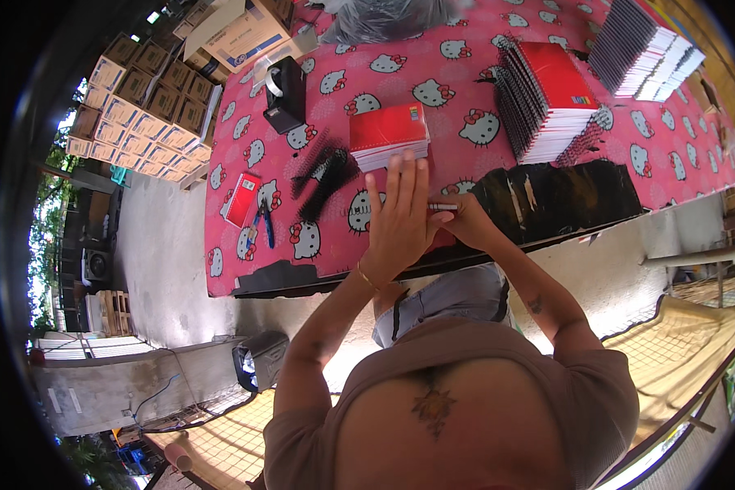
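Note:
A stack of red-covered notebooks [389, 129] stands on the table in front of me. My left hand [400, 208] is stretched out flat, its fingertips at the near side of that stack. Beside it on the right, my right hand [467, 220] is closed around a small pale-and-dark striped thing [443, 207], mostly hidden by the fingers. Left of the stack lies a bunch of black spiral binding coils [325, 181]. Farther left are blue-handled pliers [261, 224] and a small red notebook [242, 200].
A black device with a silver handle [286, 96] sits at the table's left. Spiral-bound red notebooks [551, 90] and another notebook stack [649, 53] stand at right. The pink patterned cover [433, 94] is torn near a black patch [559, 196]. Cardboard boxes [151, 106] are piled left.

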Action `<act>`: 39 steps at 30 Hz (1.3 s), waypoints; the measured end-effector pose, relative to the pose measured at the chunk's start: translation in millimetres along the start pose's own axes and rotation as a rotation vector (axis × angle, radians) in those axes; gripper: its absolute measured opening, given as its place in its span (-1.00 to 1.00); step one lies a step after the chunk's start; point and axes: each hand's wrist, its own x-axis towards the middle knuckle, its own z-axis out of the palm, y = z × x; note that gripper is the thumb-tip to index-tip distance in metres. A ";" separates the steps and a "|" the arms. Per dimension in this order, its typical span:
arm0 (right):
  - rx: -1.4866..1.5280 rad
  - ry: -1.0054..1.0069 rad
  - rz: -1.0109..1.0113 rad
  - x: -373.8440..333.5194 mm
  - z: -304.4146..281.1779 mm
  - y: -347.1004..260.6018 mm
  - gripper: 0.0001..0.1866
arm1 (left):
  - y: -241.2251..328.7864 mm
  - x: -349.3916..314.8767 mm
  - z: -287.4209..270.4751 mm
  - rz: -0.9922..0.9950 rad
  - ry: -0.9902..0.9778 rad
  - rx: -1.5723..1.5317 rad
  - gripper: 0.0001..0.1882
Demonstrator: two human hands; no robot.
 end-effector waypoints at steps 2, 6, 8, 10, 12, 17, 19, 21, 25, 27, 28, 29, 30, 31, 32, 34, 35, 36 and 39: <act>0.011 0.031 0.019 -6.0 2.7 9.8 -0.60 | 6.6 -11.6 8.6 0.040 -0.006 -0.022 -0.05; -0.074 0.046 -0.013 -6.0 4.1 20.4 -0.61 | 14.4 -22.1 11.8 0.033 0.049 -0.099 -0.12; -0.086 -0.011 0.093 -3.0 -0.4 10.6 -0.61 | 9.5 -14.2 -0.6 0.018 0.016 -0.086 -0.13; -0.069 -0.021 0.110 -5.5 2.1 11.1 -0.61 | 8.9 -19.8 0.9 0.076 -0.064 -0.083 -0.09; -0.028 0.037 0.022 -3.8 4.9 15.4 -0.61 | 19.3 -35.5 4.3 0.065 0.043 -0.164 -0.18; -0.187 0.000 0.017 -3.6 -5.7 -5.2 -0.64 | -3.6 5.3 -17.7 0.007 0.158 -0.296 -0.60; -0.232 -0.035 -0.018 -6.6 -16.7 -18.2 -0.65 | -9.5 6.8 -15.1 0.056 0.201 -0.323 -0.76; -0.200 -0.073 -0.033 -13.6 -34.2 -24.9 -0.67 | -5.7 8.4 -15.4 0.051 0.227 -0.358 -0.82; 0.026 -0.022 -0.037 -14.7 -51.1 -23.9 -0.74 | -5.5 9.8 -8.4 0.050 0.279 -0.425 -0.83; -0.048 -0.027 0.001 -11.8 -62.5 -25.1 -0.78 | -5.8 13.5 -9.9 0.058 0.270 -0.438 -0.83; -0.062 -0.015 0.001 -12.9 -63.2 -23.6 -0.79 | -5.7 14.0 -11.0 0.062 0.266 -0.445 -0.83; -0.080 -0.005 -0.006 -12.2 -60.0 -24.6 -0.80 | -7.0 13.4 -9.8 0.051 0.276 -0.445 -0.82; -0.098 0.004 -0.013 -12.0 -58.4 -26.1 -0.81 | -7.8 11.3 -6.8 0.041 0.287 -0.445 -0.81; -0.116 0.004 -0.006 -11.8 -59.4 -28.3 -0.81 | -8.7 10.4 -4.6 0.031 0.297 -0.446 -0.79; -0.127 0.003 0.005 -12.3 -58.1 -31.4 -0.82 | -8.9 11.2 -6.9 0.023 0.291 -0.422 -0.78; -0.193 0.016 0.005 -12.0 -57.1 -38.8 -0.85 | -9.1 13.9 -11.2 0.006 0.278 -0.375 -0.76; -0.181 0.020 -0.020 -13.6 -56.1 -39.7 -0.86 | -9.2 13.2 -13.6 -0.003 0.255 -0.378 -0.76; -0.168 0.024 -0.044 -15.4 -55.2 -39.3 -0.87 | -9.2 12.5 -15.6 -0.012 0.231 -0.382 -0.76; -0.091 0.035 -0.070 -17.7 -51.6 -37.5 -0.89 | -11.6 12.1 -16.3 -0.008 0.212 -0.405 -0.75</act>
